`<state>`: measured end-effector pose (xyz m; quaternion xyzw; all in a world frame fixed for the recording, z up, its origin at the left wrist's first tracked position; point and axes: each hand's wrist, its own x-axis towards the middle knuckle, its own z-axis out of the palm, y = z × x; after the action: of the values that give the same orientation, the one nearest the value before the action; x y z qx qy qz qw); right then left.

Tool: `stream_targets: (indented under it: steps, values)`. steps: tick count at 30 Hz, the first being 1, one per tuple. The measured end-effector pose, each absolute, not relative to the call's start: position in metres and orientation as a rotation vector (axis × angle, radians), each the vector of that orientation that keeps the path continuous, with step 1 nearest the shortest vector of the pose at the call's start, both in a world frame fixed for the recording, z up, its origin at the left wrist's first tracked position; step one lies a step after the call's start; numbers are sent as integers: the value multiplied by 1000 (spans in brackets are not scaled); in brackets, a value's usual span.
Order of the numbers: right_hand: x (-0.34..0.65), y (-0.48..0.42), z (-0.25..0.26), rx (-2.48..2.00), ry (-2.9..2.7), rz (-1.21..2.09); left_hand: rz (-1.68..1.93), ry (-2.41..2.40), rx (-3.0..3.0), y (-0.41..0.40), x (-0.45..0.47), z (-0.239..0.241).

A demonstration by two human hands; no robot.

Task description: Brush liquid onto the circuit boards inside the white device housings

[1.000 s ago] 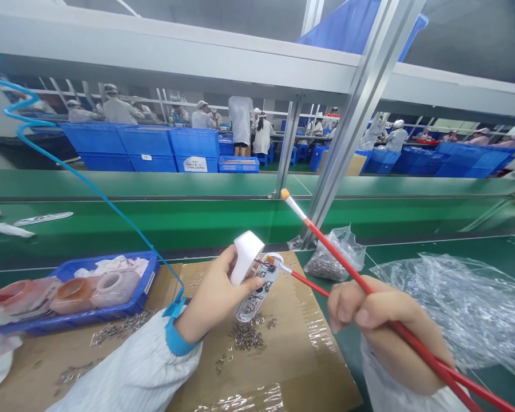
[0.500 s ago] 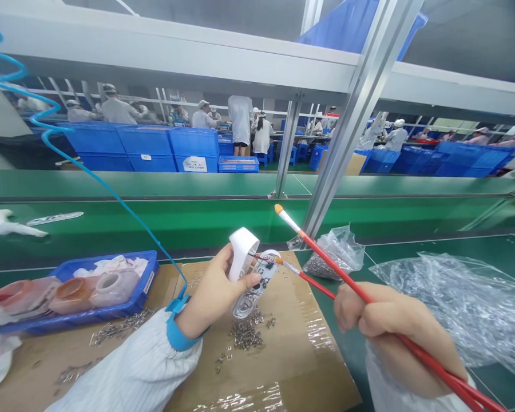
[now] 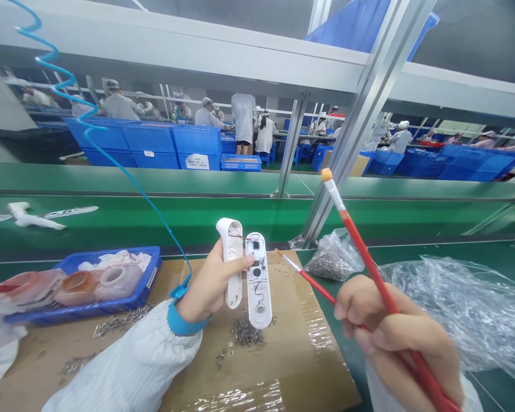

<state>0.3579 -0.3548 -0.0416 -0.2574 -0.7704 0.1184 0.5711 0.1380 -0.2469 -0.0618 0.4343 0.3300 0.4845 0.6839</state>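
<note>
Held in my left hand (image 3: 212, 280) are the two halves of a white device: a hollow curved shell (image 3: 232, 269) and a long rounded half with a circuit board (image 3: 258, 280). Thin wires join the halves near the top. My right hand (image 3: 395, 326) is wrapped round two red paintbrushes. One paintbrush (image 3: 360, 240) points up with its yellowish tip; the other paintbrush (image 3: 313, 283) points left, its tip apart from the board. Below the device, a pile of small metal parts (image 3: 246, 332) lies on a cardboard sheet (image 3: 300, 355).
To the left a blue tray (image 3: 152, 274) holds jars (image 3: 115, 280) and cloths. A bag of small parts (image 3: 335, 257) and clear plastic bags (image 3: 463, 303) lie on the right. A blue coiled cord (image 3: 141, 189) runs to my left wrist. White parts (image 3: 30, 216) lie on the green conveyor belt (image 3: 124, 223).
My left hand has turned the device so the board half faces me upright beside the shell. The brush tip has come away from the board, and the upper brush now points more upward.
</note>
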Motion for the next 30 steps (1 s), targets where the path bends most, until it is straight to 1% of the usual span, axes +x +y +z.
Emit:
stream_targets:
  steps: [4, 7, 19, 22, 26, 30]
  values:
    - [347, -346, -44, -534, -2008, 322, 1110, 730, 962, -247, 140, -62]
    - [346, -340, -43, -489, -2143, 258, 1109, 712, 967, -248, 141, -61]
    - [335, -338, -46, -471, -2279, 79, 1183, 751, 1051, -248, 145, -70]
    - [334, -340, -46, -504, -2274, 100, 1177, 780, 1064, -249, 147, -73]
    - [334, -342, -48, -604, -2188, 213, 1134, 774, 1083, -252, 150, -78]
    - [336, -336, -53, -537, -2120, 287, 1102, 802, 1107, -253, 152, -83]
